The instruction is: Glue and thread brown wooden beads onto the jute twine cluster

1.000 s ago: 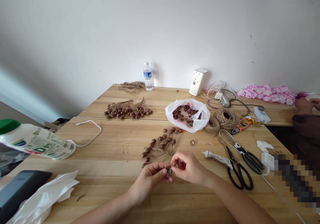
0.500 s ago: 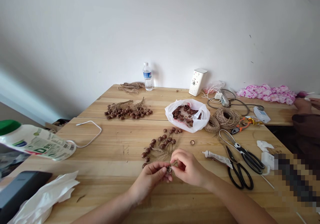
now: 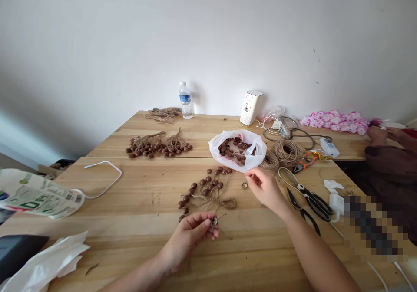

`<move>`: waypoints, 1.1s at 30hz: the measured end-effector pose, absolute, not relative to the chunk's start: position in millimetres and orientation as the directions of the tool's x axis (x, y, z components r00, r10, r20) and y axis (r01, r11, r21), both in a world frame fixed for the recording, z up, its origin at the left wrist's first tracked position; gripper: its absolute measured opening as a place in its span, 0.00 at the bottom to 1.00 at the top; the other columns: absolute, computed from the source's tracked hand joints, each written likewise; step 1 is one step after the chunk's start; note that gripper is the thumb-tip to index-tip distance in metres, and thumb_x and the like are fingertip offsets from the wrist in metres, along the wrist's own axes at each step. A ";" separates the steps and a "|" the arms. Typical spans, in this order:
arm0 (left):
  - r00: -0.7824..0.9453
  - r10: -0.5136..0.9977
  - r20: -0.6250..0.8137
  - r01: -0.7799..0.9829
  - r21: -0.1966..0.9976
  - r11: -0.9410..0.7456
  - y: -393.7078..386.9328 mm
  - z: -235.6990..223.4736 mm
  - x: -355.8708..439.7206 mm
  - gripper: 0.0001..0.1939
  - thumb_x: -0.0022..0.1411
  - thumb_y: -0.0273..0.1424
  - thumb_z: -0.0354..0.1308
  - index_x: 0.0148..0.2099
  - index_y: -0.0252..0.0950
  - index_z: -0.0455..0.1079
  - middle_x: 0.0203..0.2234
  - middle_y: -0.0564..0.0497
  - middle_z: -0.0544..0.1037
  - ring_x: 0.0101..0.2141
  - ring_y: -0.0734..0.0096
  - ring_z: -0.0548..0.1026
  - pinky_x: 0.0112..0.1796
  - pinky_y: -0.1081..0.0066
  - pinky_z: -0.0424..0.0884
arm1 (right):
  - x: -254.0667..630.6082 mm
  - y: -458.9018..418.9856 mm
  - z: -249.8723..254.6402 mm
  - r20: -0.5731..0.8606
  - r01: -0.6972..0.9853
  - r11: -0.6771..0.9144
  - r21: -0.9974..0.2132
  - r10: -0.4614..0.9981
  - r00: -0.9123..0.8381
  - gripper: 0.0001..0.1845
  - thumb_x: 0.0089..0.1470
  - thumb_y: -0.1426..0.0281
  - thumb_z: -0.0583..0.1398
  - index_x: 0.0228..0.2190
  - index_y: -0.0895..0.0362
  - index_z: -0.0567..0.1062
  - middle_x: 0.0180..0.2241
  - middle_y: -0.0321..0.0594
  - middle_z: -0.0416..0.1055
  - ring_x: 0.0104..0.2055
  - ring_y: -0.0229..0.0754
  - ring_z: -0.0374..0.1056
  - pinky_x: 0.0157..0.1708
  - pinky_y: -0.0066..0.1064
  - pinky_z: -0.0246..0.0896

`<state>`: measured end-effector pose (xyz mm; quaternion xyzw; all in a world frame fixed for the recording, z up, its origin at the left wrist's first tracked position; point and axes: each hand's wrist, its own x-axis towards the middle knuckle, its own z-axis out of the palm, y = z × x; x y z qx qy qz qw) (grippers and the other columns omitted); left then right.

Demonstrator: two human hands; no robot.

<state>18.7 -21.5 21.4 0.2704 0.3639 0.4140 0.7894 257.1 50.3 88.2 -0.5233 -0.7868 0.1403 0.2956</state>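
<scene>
My left hand point(image 3: 194, 233) pinches a hollow brown nut shell half point(image 3: 213, 221) between thumb and fingers, its opening facing up, with loose twine ends sticking out beside it. My right hand point(image 3: 263, 188) is raised over the table, fingers loosely curled and slightly apart, with nothing visible in them. Just left of it lies another shell half point(image 3: 244, 185). Beyond my left hand spreads a bunch of brown nuts point(image 3: 206, 192) on twine strings, with a looped twine end point(image 3: 228, 203) at its right. A white plastic bag point(image 3: 215, 146) holding several shell pieces stands farther back.
Finished-looking bunches of nuts on twine point(image 3: 159, 148) lie at the back left, near a water bottle point(image 3: 185, 103). Twine rolls point(image 3: 286, 152), orange-handled pliers point(image 3: 304, 164) and scissors point(image 3: 314, 203) are at right. A white cable point(image 3: 112, 183) lies left. Another person's hands point(image 3: 378, 135) show far right.
My right hand has let go of the twine at the shell and moved up and right, toward the shell half on the table. My left hand keeps its shell. The view has shifted slightly.
</scene>
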 end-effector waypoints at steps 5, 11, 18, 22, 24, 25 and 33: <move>0.377 0.847 -0.375 -0.457 0.721 0.522 -21.5 27.0 19.5 0.14 0.48 0.33 0.68 0.37 0.32 0.75 0.26 0.48 0.79 0.28 0.69 0.77 0.33 0.70 0.71 | 282.5 69.0 75.2 0.029 0.921 0.286 -0.266 0.957 -0.289 0.08 0.48 0.77 0.59 0.33 0.58 0.75 0.33 0.41 0.74 0.33 0.42 0.69 0.33 0.28 0.58; 0.382 0.842 -0.381 -0.467 0.707 0.532 -21.3 29.6 19.9 0.14 0.47 0.33 0.69 0.36 0.32 0.76 0.26 0.48 0.79 0.28 0.68 0.76 0.34 0.70 0.70 | 268.7 72.5 53.8 -0.006 0.921 0.327 -0.214 0.942 -0.336 0.12 0.49 0.79 0.59 0.37 0.58 0.75 0.40 0.45 0.72 0.41 0.45 0.67 0.38 0.29 0.57; 0.401 0.843 -0.358 -0.499 0.687 0.529 -20.0 29.0 19.6 0.13 0.49 0.32 0.68 0.37 0.31 0.75 0.26 0.47 0.79 0.28 0.68 0.77 0.34 0.69 0.71 | 263.0 71.4 51.1 0.001 0.903 0.376 -0.206 0.923 -0.384 0.09 0.53 0.79 0.56 0.34 0.57 0.74 0.38 0.43 0.71 0.37 0.43 0.68 0.36 0.29 0.57; 0.410 0.844 -0.345 -0.510 0.680 0.526 -20.1 28.9 19.2 0.13 0.49 0.32 0.68 0.37 0.31 0.75 0.26 0.47 0.79 0.28 0.68 0.77 0.34 0.69 0.71 | 261.8 71.7 44.7 0.023 0.894 0.394 -0.212 0.917 -0.399 0.12 0.50 0.80 0.58 0.38 0.59 0.73 0.43 0.45 0.69 0.39 0.46 0.68 0.37 0.32 0.59; 0.414 0.844 -0.341 -0.515 0.677 0.526 -20.5 29.3 19.1 0.13 0.49 0.32 0.68 0.37 0.31 0.75 0.26 0.47 0.79 0.28 0.68 0.77 0.34 0.69 0.71 | 260.3 71.3 43.6 0.037 0.891 0.400 -0.217 0.915 -0.402 0.12 0.49 0.80 0.58 0.37 0.60 0.73 0.43 0.46 0.69 0.40 0.47 0.68 0.38 0.33 0.60; 0.415 0.844 -0.340 -0.517 0.675 0.526 -20.6 29.5 19.1 0.13 0.49 0.32 0.68 0.37 0.31 0.75 0.26 0.47 0.79 0.28 0.68 0.77 0.34 0.69 0.71 | 258.9 70.1 44.5 0.046 0.891 0.401 -0.216 0.915 -0.401 0.11 0.50 0.80 0.58 0.37 0.60 0.73 0.43 0.46 0.69 0.40 0.47 0.67 0.38 0.34 0.60; 0.418 0.845 -0.335 -0.518 0.676 0.524 -19.1 28.1 18.7 0.12 0.50 0.31 0.67 0.37 0.31 0.75 0.27 0.46 0.79 0.29 0.67 0.77 0.35 0.68 0.71 | 228.2 29.8 70.7 0.178 0.601 0.510 -0.615 0.833 -0.524 0.08 0.54 0.73 0.58 0.37 0.57 0.73 0.37 0.42 0.72 0.39 0.42 0.68 0.40 0.32 0.62</move>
